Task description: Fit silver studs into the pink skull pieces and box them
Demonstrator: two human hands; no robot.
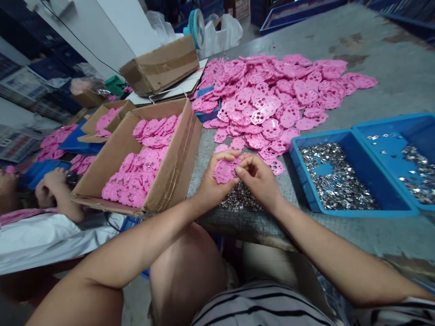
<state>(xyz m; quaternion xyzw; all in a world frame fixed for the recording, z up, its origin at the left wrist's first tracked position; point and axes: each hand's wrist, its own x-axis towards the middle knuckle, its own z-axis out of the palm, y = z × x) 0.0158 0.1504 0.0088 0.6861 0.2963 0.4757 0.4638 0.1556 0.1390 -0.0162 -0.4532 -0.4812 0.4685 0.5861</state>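
Presently my left hand (211, 183) and right hand (258, 181) pinch one flat pink plastic disc (223, 171) over the grey tabletop (374, 54); perforated pink pile (272, 99) at 12 o'clock, blue tray (307, 192) of shiny metal bits at 3, cardboard box (176, 149) at 9.

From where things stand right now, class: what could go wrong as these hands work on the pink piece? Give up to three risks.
1. The left hand and right hand hold the pink piece near the table edge; a slip could drop it off.
2. The loose metal bits under the hands sit near that edge and might get swept off.
3. The cardboard box of pink pieces seems to overhang the table and may tip.
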